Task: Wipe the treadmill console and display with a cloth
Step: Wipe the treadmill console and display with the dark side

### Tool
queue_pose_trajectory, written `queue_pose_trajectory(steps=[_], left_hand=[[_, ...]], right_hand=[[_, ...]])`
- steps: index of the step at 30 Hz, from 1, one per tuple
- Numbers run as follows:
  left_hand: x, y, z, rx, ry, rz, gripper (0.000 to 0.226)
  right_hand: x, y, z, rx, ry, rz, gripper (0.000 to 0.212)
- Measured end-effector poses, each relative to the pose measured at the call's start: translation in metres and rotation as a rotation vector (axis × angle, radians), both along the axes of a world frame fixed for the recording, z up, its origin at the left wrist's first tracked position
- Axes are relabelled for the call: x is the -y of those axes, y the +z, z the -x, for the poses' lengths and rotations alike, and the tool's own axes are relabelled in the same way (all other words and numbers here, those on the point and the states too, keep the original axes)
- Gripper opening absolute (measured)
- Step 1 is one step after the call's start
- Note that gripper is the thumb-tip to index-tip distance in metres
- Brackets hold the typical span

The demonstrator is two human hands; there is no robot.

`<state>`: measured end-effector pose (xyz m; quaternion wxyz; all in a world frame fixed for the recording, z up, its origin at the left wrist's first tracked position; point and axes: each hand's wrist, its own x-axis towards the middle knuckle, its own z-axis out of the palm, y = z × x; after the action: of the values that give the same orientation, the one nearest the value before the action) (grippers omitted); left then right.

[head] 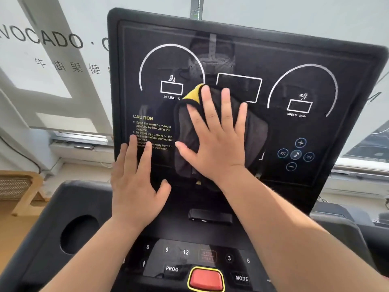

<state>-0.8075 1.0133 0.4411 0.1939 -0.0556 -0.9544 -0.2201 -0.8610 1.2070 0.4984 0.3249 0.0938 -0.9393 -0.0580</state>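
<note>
The right hand lies flat with fingers spread wide, palm pressing a dark grey microfibre cloth against the middle of the treadmill display panel. Nothing is pinched; the cloth is simply held under the open palm. A yellow corner of the cloth peeks out just above the index finger, and the rest bunches out left and right of the hand, covering the lower part of the centre readout box. How far the cloth hangs below the wrist is hard to make out against the black panel.

Left of that hand, the left hand rests open on the panel's lower left edge, fingers spread, its fingertips covering part of the yellow caution text. Below both wrists sits the console, with the red stop button cut off at the bottom edge.
</note>
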Motion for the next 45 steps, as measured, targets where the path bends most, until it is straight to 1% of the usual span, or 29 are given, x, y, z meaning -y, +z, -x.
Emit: queue_pose_trajectory(steps=[3, 7, 9, 12, 14, 17, 22, 25, 29, 32, 35, 37, 40, 43, 45], left_hand=[[-0.008, 0.003, -0.001, -0.072, 0.028, 0.075, 0.086], [-0.028, 0.011, 0.002, -0.104, -0.075, 0.183, 0.084], [-0.040, 0.014, 0.002, -0.109, -0.112, 0.215, 0.084], [-0.051, 0.017, 0.000, -0.096, -0.136, 0.256, 0.081], [-0.053, 0.018, 0.000, -0.079, -0.140, 0.262, 0.078], [-0.051, 0.017, 0.002, -0.064, -0.160, 0.256, 0.076], [-0.049, 0.018, 0.003, -0.054, -0.189, 0.214, 0.075], [-0.049, 0.018, 0.002, -0.039, -0.190, 0.197, 0.077], [-0.047, 0.015, 0.005, -0.086, -0.199, 0.174, 0.072], [-0.047, 0.012, 0.006, -0.115, -0.189, 0.186, 0.072], [-0.051, 0.017, 0.004, -0.157, -0.140, 0.168, 0.071], [-0.056, 0.023, 0.004, -0.163, -0.107, 0.162, 0.074], [-0.056, 0.034, 0.011, -0.118, -0.104, 0.166, 0.076], [-0.051, 0.038, 0.015, -0.105, -0.130, 0.162, 0.073], [-0.048, 0.037, 0.015, -0.107, -0.143, 0.159, 0.073]], right_hand=[[-0.002, -0.033, -0.023, 0.052, 0.107, -0.031, 0.072], [-0.031, -0.057, -0.043, 0.053, 0.138, -0.060, 0.065], [-0.049, -0.062, -0.050, 0.045, 0.121, -0.054, 0.066], [-0.082, -0.062, -0.057, 0.002, 0.009, 0.006, 0.072], [-0.102, -0.050, -0.052, -0.018, -0.114, 0.067, 0.081], [-0.116, -0.014, -0.031, -0.021, -0.256, 0.130, 0.093], [-0.088, 0.034, 0.001, -0.048, -0.292, 0.169, 0.097], [-0.063, 0.036, 0.008, -0.053, -0.240, 0.093, 0.092], [-0.047, 0.014, 0.003, -0.058, -0.039, 0.015, 0.077], [-0.052, -0.016, -0.015, -0.032, 0.077, -0.042, 0.068], [-0.076, -0.041, -0.035, -0.031, 0.135, -0.066, 0.064], [-0.101, -0.044, -0.041, -0.045, 0.104, -0.062, 0.064], [-0.135, -0.020, -0.034, -0.067, -0.035, -0.041, 0.073], [-0.144, 0.026, -0.010, -0.091, -0.190, 0.089, 0.083], [-0.135, 0.055, 0.007, -0.112, -0.247, 0.170, 0.087]])
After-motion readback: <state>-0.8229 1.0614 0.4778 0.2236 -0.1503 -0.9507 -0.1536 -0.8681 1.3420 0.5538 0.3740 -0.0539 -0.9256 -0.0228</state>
